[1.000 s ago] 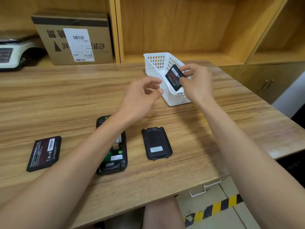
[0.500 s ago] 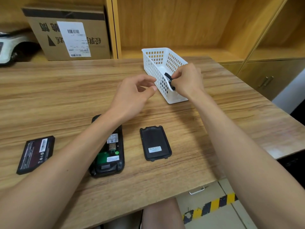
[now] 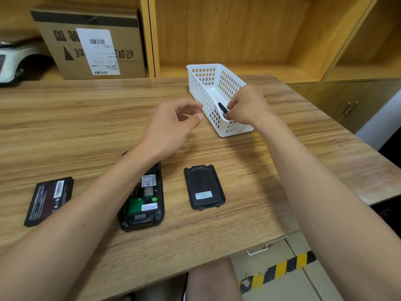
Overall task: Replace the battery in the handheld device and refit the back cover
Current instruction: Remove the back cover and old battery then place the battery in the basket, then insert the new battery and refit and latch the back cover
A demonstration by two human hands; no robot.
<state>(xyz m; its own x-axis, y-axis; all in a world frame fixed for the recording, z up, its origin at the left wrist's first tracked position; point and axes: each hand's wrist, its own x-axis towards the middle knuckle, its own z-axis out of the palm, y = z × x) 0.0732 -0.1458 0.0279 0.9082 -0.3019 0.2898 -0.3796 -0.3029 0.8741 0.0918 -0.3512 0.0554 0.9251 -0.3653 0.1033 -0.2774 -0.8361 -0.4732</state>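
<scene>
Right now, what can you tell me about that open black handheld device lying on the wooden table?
The black handheld device lies flat on the wooden table with its back upward and its cover off. The open, empty battery bay shows white printed labels, a green board and a small green sticker. Its casing looks like rubbery plastic with rounded corners. The left forearm crosses above its upper part, hiding that end. No hand touches it. The matching black back cover lies apart on its right.

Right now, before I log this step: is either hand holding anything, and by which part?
The right hand pinches a black battery by its near end, above the white basket. The left hand holds nothing.
</scene>
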